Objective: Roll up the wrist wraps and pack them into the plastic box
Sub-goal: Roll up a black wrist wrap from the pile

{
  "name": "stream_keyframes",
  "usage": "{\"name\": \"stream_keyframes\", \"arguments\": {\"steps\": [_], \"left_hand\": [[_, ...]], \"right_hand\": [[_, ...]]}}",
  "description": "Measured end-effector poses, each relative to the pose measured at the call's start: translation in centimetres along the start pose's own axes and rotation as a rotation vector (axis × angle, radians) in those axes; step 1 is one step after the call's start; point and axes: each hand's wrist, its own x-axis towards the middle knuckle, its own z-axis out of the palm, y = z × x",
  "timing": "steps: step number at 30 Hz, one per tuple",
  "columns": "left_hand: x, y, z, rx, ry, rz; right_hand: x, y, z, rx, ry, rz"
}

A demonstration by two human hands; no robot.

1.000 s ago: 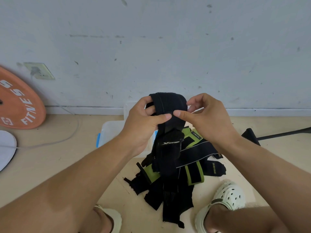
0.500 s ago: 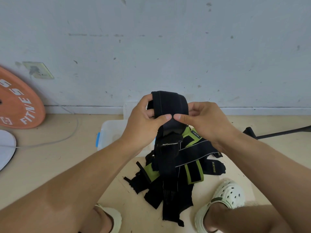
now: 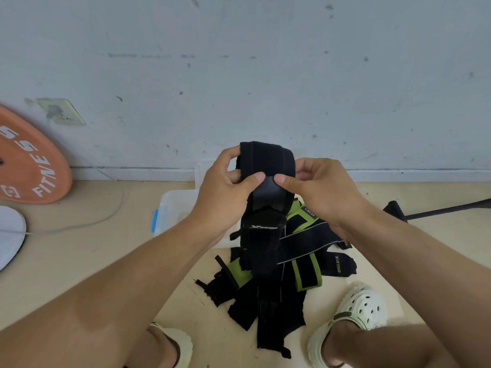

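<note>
I hold a black wrist wrap (image 3: 267, 160) up in front of me, its top curled into a partial roll and its tail hanging down. My left hand (image 3: 223, 192) pinches the roll from the left, my right hand (image 3: 321, 189) from the right, thumbs nearly touching on a shiny black patch. Below lies a heap of black and green wrist wraps (image 3: 287, 264) on the floor. The clear plastic box (image 3: 172, 205) with a blue latch sits behind the heap, mostly hidden by my left hand and forearm.
An orange weight plate (image 3: 29, 163) leans on the wall at left, with a white disc (image 3: 9, 235) and a thin cable beside it. A black stand leg (image 3: 435, 208) lies at right. My feet in pale clogs (image 3: 356, 314) flank the heap.
Both hands have turned the wrap slightly, the roll at the top has grown a little, and my right fingers have closed in beside the left thumb.
</note>
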Motion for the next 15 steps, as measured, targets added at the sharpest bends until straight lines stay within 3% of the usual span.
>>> {"name": "stream_keyframes", "arguments": {"steps": [6, 8, 11, 15], "left_hand": [[-0.2, -0.1, 0.3, 0.149, 0.090, -0.040], [-0.1, 0.1, 0.2, 0.240, 0.159, -0.014], [-0.2, 0.4, 0.4, 0.292, 0.135, 0.016], [-0.7, 0.3, 0.8, 0.294, 0.043, 0.003]], "right_hand": [[-0.5, -0.9, -1.2, -0.297, -0.256, 0.100], [-0.5, -1.0, -1.4, -0.405, -0.201, 0.067], [-0.2, -0.3, -1.4, -0.517, -0.100, -0.029], [-0.1, 0.5, -1.1, -0.535, -0.434, -0.010]]}}
